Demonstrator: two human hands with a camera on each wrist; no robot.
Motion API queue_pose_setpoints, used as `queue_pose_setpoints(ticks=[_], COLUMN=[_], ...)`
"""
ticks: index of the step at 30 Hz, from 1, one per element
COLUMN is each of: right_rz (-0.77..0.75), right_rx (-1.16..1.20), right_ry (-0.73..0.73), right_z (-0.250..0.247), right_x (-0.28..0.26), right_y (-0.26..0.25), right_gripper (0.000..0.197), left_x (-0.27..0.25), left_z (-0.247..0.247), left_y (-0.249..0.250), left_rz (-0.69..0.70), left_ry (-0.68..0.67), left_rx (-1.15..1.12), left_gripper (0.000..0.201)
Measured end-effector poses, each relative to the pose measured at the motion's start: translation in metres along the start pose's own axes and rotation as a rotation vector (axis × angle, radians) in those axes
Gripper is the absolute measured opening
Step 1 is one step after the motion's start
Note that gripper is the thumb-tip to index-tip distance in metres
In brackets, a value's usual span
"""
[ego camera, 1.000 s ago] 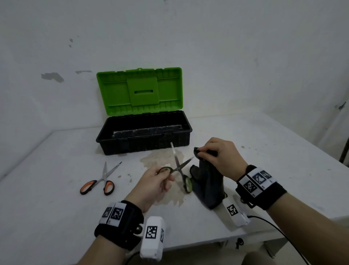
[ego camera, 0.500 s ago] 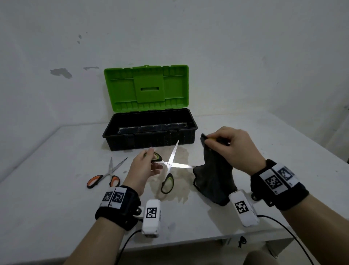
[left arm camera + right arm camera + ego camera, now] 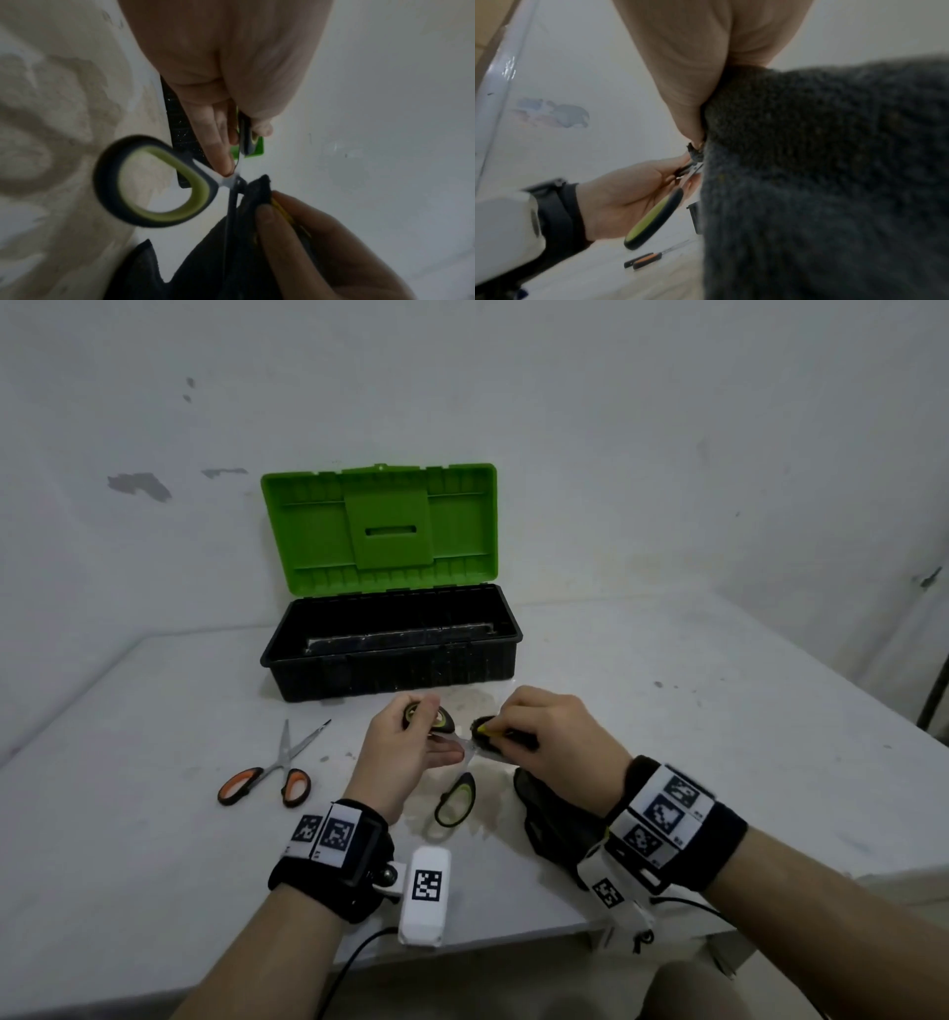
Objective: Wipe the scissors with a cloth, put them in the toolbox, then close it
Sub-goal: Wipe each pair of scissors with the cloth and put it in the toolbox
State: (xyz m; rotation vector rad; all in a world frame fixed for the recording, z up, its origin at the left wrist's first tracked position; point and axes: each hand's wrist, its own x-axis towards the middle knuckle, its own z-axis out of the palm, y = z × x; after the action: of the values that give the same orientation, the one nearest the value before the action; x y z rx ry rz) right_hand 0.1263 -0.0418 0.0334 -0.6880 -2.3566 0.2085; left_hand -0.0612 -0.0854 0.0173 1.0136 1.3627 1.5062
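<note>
My left hand grips one loop of the green-and-black scissors, spread open above the table; the other loop hangs free below. My right hand pinches a dark grey cloth around a blade just past the pivot, and the cloth hides the blade. The cloth's lower part drapes to the table. The toolbox, black with a green lid upright, stands open behind the hands.
A second pair of scissors with orange handles lies on the white table to the left. A brownish stain marks the table under the hands. The wall rises right behind the toolbox.
My right hand brought the cloth left onto the scissors' blade, which was bare before. My left hand turned the scissors and lifted them slightly toward the toolbox.
</note>
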Motion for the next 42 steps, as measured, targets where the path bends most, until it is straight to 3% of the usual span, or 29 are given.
queue_pose_setpoints(ticks=[9,15,18,22,25,30,37,39,42], right_rz=[-0.012,0.187,0.149,-0.062,-0.094,-0.036,0.246,0.178,0.004], right_rx=[-0.050,-0.039,-0.019,-0.003,-0.004,-0.027,-0.037,-0.018,0.017], right_ry=[-0.047,0.115,0.178,0.000,-0.114,-0.114,0.130,0.159,-0.007], right_z=[0.006,-0.010,-0.020,-0.011,-0.002,0.004,-0.011,-0.013,-0.010], right_x=[-0.003,0.005,0.000,-0.004,-0.006,-0.005,-0.001,-0.003,-0.010], right_y=[0.007,0.029,0.024,0.007,0.004,0.010,0.032,0.026,0.017], right_gripper=[0.010,0.007,0.009,0.009,0.008,0.011,0.010,0.009,0.010], left_x=[0.001,0.001,0.004,0.006,0.004,0.002,0.000,0.000,0.001], left_z=[0.004,0.001,-0.001,0.002,0.006,0.004,0.001,0.001,0.003], left_y=[0.003,-0.003,-0.004,-0.004,-0.003,-0.003,-0.009,-0.009,-0.006], left_rz=[-0.038,-0.105,-0.106,-0.118,-0.097,-0.077,-0.094,-0.096,-0.081], left_ry=[-0.046,-0.067,-0.040,-0.059,-0.094,-0.124,-0.121,-0.104,-0.092], left_rx=[0.063,0.041,0.039,0.043,0.112,0.146,0.153,0.159,0.170], left_gripper=[0.029,0.030,0.029,0.029,0.030,0.031,0.032,0.032,0.031])
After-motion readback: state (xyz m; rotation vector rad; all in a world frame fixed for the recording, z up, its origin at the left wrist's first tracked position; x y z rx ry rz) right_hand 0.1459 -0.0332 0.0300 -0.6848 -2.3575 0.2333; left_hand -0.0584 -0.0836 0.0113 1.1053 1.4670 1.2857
